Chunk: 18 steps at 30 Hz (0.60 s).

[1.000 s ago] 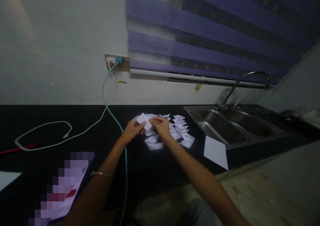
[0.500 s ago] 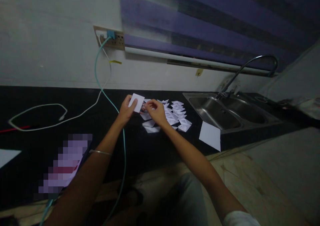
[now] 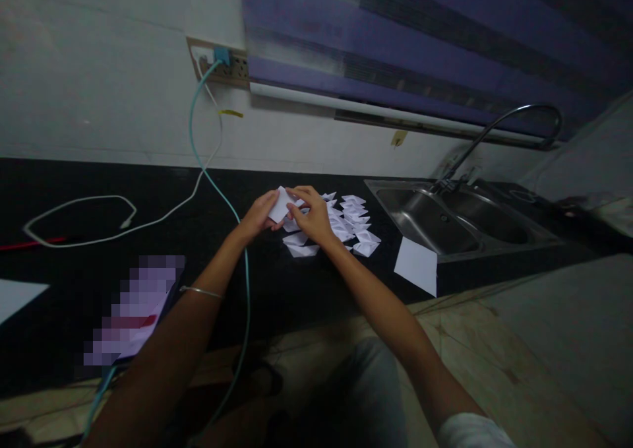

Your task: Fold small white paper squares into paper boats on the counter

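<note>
A small folded piece of white paper [image 3: 280, 206] is held up between my two hands over the black countertop. My left hand [image 3: 258, 214] grips its left side, thumb on the near face. At the right edge, the fingers and thumb of my right hand [image 3: 312, 216] pinch the paper. Several folded white paper boats [image 3: 353, 214] lie clustered on the counter just behind and right of my hands; my right hand and wrist hide some of them.
A flat white sheet [image 3: 418, 265] lies near the counter's front edge, before the steel sink [image 3: 487, 247]. At left are a blurred-out phone [image 3: 133, 313], a white cable [image 3: 79, 199] and another sheet [image 3: 20, 296]. A teal cable [image 3: 247, 283] runs down past my left wrist.
My right hand has closed onto the paper's right edge, where it was slightly apart before. The paper has turned and tilted in my left hand. The camera view has shifted a little.
</note>
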### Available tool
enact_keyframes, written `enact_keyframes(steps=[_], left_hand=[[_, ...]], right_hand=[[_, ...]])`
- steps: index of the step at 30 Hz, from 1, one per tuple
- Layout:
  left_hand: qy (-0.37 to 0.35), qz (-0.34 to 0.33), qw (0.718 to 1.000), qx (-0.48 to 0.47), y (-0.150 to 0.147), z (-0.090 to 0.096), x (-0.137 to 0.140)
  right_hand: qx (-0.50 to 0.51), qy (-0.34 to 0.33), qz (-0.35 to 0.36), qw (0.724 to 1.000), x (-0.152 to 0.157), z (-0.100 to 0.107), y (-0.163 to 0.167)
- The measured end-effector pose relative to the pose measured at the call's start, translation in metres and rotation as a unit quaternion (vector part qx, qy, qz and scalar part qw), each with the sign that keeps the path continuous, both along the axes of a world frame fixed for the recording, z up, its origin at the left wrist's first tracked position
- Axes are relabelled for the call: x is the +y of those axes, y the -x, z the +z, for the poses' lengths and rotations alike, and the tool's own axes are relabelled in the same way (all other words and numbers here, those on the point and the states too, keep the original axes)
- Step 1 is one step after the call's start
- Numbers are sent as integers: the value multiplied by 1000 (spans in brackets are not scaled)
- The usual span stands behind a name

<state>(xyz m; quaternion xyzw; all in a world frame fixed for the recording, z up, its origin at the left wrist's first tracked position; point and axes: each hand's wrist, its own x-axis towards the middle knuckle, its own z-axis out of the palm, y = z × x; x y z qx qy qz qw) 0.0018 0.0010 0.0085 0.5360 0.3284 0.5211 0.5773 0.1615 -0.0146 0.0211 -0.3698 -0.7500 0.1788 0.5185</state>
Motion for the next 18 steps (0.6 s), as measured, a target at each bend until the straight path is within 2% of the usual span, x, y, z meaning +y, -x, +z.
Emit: enact_keyframes(steps=[5, 9, 14, 18], left_hand=[[49, 9, 999, -10, -6, 0, 2], [33, 3, 999, -2, -4, -2, 1], [11, 1, 1000, -3, 1, -4, 1], [-4, 6, 1000, 9, 1, -5, 1]], right_hand=[[54, 28, -5, 998, -2, 6, 0], [70, 60, 8, 996, 6, 4, -4], [105, 133, 50, 984, 16, -4, -10], [115, 152, 75, 979, 19, -8, -12]])
